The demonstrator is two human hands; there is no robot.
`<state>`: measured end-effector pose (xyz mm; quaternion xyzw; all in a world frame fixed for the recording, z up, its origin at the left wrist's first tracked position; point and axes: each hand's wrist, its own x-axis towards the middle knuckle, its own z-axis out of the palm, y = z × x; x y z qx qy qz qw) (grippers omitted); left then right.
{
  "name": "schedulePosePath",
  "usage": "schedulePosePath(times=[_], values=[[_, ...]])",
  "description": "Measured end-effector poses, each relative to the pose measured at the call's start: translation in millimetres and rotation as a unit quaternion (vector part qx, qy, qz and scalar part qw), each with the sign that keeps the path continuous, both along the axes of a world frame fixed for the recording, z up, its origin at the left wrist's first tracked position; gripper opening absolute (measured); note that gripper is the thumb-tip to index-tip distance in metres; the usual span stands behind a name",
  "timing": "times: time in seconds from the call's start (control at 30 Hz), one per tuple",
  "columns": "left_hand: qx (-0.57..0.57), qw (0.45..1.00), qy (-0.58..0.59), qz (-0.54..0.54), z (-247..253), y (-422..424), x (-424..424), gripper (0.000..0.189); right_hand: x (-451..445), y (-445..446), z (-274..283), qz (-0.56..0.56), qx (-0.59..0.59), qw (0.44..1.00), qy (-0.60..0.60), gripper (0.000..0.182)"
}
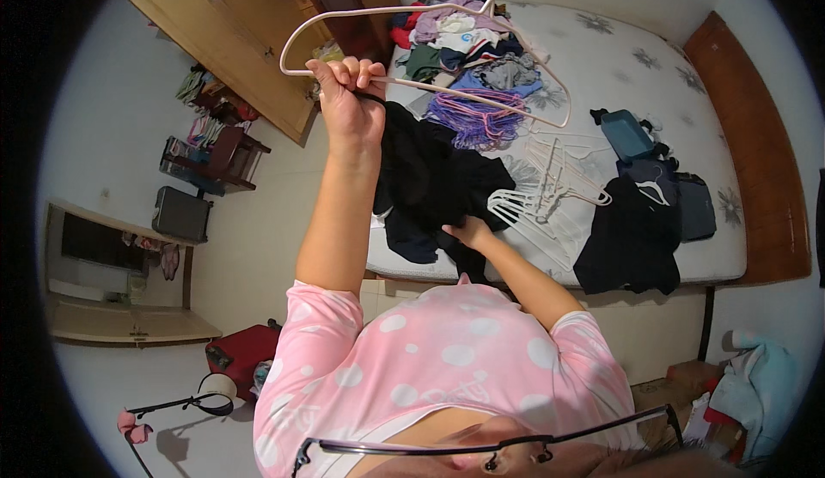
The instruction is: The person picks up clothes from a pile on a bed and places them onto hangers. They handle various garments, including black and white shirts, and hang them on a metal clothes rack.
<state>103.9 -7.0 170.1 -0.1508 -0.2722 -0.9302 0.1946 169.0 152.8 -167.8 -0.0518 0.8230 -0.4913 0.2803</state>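
Observation:
My left hand (351, 88) is raised, its fingers closed around the lower bar of a pale pink clothes hanger (451, 95), and a strap of a black garment (419, 162) hangs at the same hand. Lower down, my right hand (469, 232) grips the dark cloth near the bed's front edge; its fingertips are partly hidden. Right of it lie several white hangers (538, 210) in a loose heap. Purple and pink hangers (480, 117) are bunched behind the black garment. Another black garment (625, 239), with a white hanger at its neck, lies on the bed's right part.
A heap of mixed clothes (470, 40) lies at the back of the bed (619, 85). A blue-grey bin (626, 135) and a dark case (697, 207) rest on its right. A wooden wardrobe (238, 33) and a grey suitcase (180, 214) stand left; a red suitcase (242, 355) is lower left.

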Motion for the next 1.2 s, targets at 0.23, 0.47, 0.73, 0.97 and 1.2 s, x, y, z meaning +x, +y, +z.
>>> schedulePosePath(times=[0.23,0.47,0.73,0.97,1.2], values=[[0.012,1.000,0.011,0.023,-2,-70,20,0.047,-3,29,27,-0.095,-0.359,0.899,-0.233,0.025],[0.093,0.994,0.039,0.032,-36,-147,20,0.042,-9,116,134,-0.161,-0.521,0.819,-0.177,0.032],[0.179,0.983,0.016,-0.032,-80,-153,4,0.053,16,150,216,-0.194,-0.598,0.774,-0.081,0.045],[0.271,0.961,-0.008,-0.059,-111,-115,0,0.051,14,174,233,-0.170,-0.598,0.783,-0.022,0.029],[0.305,0.949,-0.027,-0.076,-134,-99,-6,0.050,8,180,241,-0.227,-0.450,0.863,0.043,0.017]])
